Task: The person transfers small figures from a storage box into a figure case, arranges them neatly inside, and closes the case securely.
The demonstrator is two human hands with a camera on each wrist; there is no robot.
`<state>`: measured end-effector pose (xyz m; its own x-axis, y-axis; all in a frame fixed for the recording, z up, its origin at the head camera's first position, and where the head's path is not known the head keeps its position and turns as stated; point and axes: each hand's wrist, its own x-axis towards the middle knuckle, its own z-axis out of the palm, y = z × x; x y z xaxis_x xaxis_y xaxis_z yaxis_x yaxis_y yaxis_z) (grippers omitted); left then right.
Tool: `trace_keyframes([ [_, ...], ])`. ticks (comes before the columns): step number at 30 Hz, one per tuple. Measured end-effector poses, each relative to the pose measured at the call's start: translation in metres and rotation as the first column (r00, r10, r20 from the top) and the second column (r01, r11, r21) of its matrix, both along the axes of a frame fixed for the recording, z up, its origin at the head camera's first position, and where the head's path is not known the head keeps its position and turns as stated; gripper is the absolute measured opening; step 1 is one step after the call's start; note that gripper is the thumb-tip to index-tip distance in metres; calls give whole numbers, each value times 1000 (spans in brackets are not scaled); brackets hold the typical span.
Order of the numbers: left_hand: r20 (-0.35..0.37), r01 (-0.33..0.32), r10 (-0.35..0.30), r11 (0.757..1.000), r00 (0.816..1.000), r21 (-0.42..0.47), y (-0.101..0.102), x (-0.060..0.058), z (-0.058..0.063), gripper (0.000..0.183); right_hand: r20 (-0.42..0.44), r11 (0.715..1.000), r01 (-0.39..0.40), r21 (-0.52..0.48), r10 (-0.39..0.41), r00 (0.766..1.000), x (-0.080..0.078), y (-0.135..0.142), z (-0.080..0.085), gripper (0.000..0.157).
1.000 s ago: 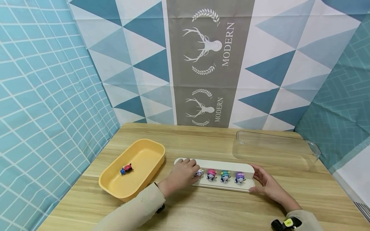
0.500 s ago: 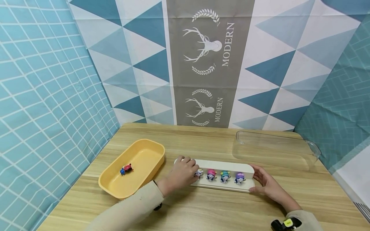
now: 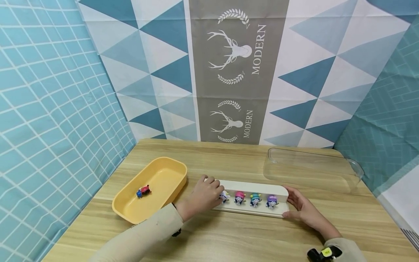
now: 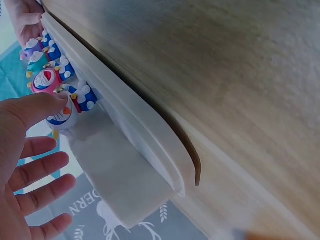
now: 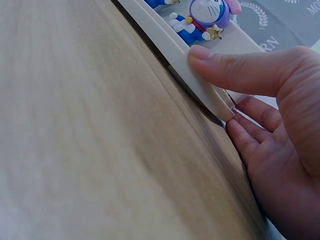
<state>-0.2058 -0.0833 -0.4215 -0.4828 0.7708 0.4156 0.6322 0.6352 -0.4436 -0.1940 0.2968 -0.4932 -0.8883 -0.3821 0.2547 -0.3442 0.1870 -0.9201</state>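
A white display stand (image 3: pixel 253 187) lies lengthwise on the table and bears a row of small blue-and-white cat figurines. Their hats are white (image 3: pixel 224 197), pink (image 3: pixel 239 198), teal (image 3: pixel 255 199) and purple (image 3: pixel 271 201). My left hand (image 3: pixel 204 194) is over the stand's left part. In the left wrist view its thumb (image 4: pixel 42 107) overlaps the white-hatted figurine, the other fingers spread apart; whether they touch it I cannot tell. My right hand (image 3: pixel 302 209) grips the stand's right end, thumb (image 5: pixel 225 67) on the front edge and fingers behind the end.
A yellow tray (image 3: pixel 181 189) stands on the left, with a small red-and-blue toy (image 3: pixel 143 191) lying in it. Behind the stand, at the right, is a clear plastic cover (image 3: pixel 311 169). Patterned cloth (image 3: pixel 163 91) hangs at the table's back.
My left hand has shifted slightly left and its forearm has drawn back a little. The white-hatted figurine now shows a bit farther left. My right hand keeps its place.
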Motion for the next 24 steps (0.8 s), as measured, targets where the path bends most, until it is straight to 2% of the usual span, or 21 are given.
trace_keyframes([
  [6, 40, -29, 30, 999, 999, -27, -5, 2, 7, 31, 1, 1000, 5, 5, -5, 1000, 0, 1, -1, 96],
  [16, -10, -78, 78, 996, 997, -47, -26, 0, 24, 35, 1, 1000, 9, 11, -9, 1000, -1, 2, -1, 96],
  [24, 7, -111, 112, 991, 994, -77, -42, -4, 31, 35, -9, 1000, 3, 2, -3, 1000, -2, 2, -4, 95],
])
